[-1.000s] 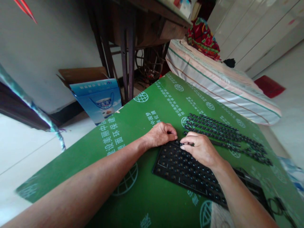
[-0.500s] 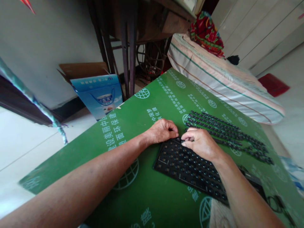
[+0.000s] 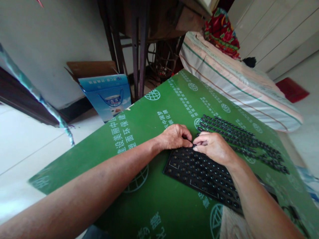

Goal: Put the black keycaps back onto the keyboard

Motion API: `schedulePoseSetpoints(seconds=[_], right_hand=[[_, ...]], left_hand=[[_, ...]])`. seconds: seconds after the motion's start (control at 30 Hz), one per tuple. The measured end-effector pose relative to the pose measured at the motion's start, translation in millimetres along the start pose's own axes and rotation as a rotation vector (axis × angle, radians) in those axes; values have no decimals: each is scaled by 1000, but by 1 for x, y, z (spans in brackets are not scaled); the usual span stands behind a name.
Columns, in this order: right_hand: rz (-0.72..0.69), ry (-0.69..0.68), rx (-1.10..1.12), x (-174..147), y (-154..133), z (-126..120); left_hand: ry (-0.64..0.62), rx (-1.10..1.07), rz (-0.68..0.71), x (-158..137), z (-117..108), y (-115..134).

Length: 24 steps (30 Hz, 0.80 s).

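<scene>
A black keyboard (image 3: 203, 176) without its keycaps lies slantwise on a green printed board (image 3: 139, 212), its round key switches bare. At its far left corner, my left hand (image 3: 177, 136) is closed, thumb and forefinger pinched at the keyboard's edge; what they hold, if anything, is hidden. My right hand (image 3: 213, 146) is closed beside it, fingertips pinching a small black piece (image 3: 194, 145) against the top of the keyboard. The fingertips of both hands nearly touch. Beyond my right hand, loose black keycaps (image 3: 244, 134) are laid out in several long rows.
A dark wooden sewing-machine-like stand (image 3: 139, 49) stands behind the board. Left of it is a blue carton (image 3: 109, 96). A striped mattress (image 3: 239, 83) lies at the back right, with a red flowered cloth (image 3: 221, 33) on it. A cable (image 3: 295, 214) lies at lower right.
My hands have come closer together, the left thumb moving right toward the right fingertips at the keyboard's far edge. The whole view has shifted slightly; the keyboard and keycap rows keep their places on the board.
</scene>
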State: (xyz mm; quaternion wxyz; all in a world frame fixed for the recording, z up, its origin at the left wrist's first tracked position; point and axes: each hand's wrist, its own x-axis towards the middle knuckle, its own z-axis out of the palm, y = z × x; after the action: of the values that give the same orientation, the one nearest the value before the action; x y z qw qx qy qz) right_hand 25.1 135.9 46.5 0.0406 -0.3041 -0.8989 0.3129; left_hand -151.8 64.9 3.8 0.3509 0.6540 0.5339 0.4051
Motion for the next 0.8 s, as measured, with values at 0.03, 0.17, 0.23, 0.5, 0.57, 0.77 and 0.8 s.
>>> schedulePoseSetpoints(seconds=[0.03, 0.17, 0.23, 0.5, 0.57, 0.77, 0.8], right_hand=[[4, -3, 9, 0, 0, 0], [26, -2, 29, -1, -2, -1], [29, 4, 32, -1, -3, -1], [47, 41, 46, -4, 2, 1], [61, 58, 31, -5, 4, 1], [79, 89, 20, -10, 6, 2], [78, 89, 21, -10, 6, 2]], left_hand=[[2, 17, 0, 0, 1, 1], [9, 79, -12, 2, 6, 4], [14, 94, 1, 3, 8, 4], [14, 83, 43, 6, 11, 1], [14, 74, 37, 6, 10, 2], [-15, 52, 34, 6, 9, 5], [-20, 49, 35, 6, 8, 5]])
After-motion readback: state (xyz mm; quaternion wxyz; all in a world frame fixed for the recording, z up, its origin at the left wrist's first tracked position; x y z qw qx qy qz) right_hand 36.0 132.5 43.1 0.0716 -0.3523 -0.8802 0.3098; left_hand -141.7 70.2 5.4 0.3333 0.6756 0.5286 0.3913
